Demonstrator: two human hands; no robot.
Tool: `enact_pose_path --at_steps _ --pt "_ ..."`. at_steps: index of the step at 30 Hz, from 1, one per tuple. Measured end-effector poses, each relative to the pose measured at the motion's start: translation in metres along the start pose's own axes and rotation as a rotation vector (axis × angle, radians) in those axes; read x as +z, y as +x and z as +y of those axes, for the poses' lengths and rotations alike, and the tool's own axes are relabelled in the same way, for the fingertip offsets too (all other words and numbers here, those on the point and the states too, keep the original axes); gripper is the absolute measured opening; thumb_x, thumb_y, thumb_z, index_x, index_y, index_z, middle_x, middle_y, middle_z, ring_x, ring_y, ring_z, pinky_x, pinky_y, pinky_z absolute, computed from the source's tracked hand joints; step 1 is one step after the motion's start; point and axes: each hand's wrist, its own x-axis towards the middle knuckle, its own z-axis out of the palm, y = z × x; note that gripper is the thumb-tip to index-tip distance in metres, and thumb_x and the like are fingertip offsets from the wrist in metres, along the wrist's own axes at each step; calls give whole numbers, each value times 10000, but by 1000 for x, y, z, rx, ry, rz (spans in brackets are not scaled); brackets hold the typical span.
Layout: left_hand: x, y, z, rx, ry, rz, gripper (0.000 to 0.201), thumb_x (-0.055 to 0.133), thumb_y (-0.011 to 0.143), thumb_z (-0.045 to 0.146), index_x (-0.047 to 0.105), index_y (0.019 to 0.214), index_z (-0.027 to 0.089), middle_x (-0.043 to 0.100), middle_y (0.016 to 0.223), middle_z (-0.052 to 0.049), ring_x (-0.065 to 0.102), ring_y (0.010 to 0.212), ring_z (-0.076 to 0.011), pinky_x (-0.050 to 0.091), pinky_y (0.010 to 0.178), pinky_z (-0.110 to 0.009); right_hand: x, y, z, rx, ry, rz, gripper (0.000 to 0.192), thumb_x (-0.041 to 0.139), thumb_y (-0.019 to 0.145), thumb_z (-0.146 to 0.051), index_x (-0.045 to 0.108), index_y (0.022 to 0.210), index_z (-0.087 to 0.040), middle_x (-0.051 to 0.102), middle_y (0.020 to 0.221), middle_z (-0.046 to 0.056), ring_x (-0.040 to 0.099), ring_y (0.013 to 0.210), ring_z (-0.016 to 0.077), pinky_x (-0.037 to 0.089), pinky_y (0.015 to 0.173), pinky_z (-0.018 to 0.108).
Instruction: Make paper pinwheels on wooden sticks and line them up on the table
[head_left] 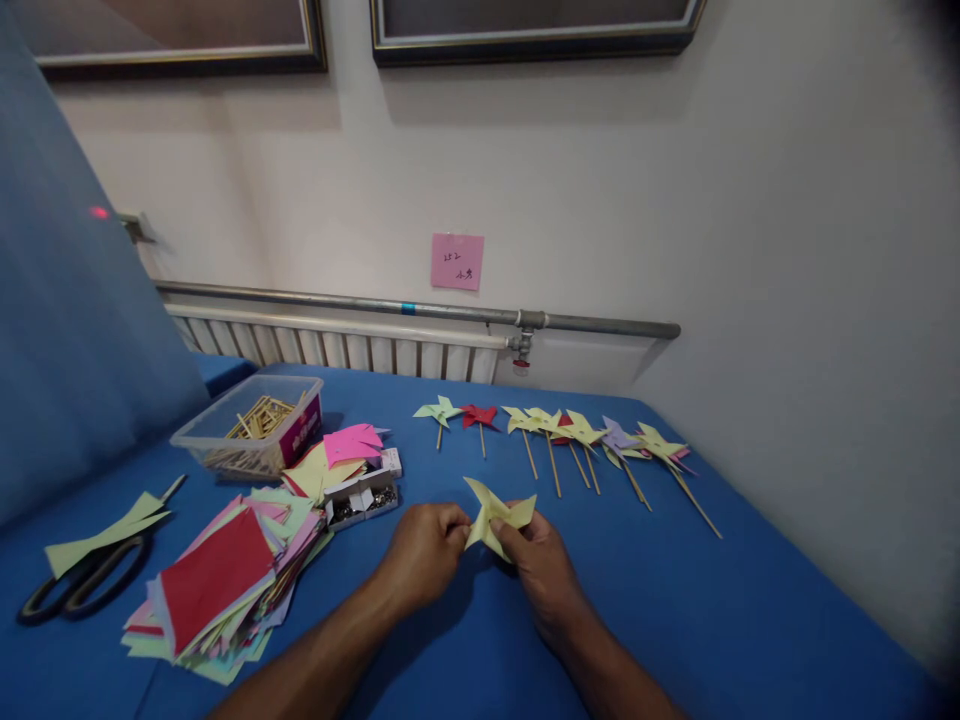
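A pale yellow paper pinwheel [486, 508] is held up over the blue table, its blades folded toward the middle. My right hand [541, 562] grips it from the right, the thumb pressed on its centre. At its left blade, my left hand [429, 548] is closed, thumb and fingertips pinching the edge. No stick shows on this pinwheel. To the left of my hands stands a small open box of metal pins [363, 500], with a stack of coloured paper squares [217, 570] beside it.
Several finished pinwheels on sticks [585, 428] lie along the back right. A clear plastic tub [251, 425] of short wooden sticks stands at back left. Scissors [97, 580] lie at far left, partly under pale green paper. A radiator [337, 345] runs along the wall behind.
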Motion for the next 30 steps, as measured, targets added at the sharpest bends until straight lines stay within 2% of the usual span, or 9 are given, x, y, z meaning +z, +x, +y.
enact_pose_path --at_steps 12,17,24,30 --pt "1 0 -2 5 3 -7 246 504 885 208 695 734 173 609 663 15 507 649 -145 308 640 -280 1 1 -1 35 11 14 465 995 592 -462 739 863 -184 697 694 -28 572 645 162 453 642 281" --pt "1 -1 -1 6 53 7 249 518 894 207 725 761 169 605 645 16 509 635 -144 294 636 -284 1 0 1 34 17 30 473 999 582 -450 733 865 -179 692 701 -29 563 653 157 449 645 280" --pt "2 0 -1 5 81 8 257 523 907 216 746 791 161 673 705 -5 577 687 -154 313 652 -280 1 1 2 29 -3 15 471 983 606 -465 731 880 -177 690 707 -24 575 663 168 453 655 284" --pt "1 -1 3 -13 93 4 260 523 908 190 752 789 155 647 680 7 550 667 -145 310 644 -278 0 1 2 20 -45 21 467 965 611 -481 719 874 -183 671 683 -33 559 637 167 439 626 280"
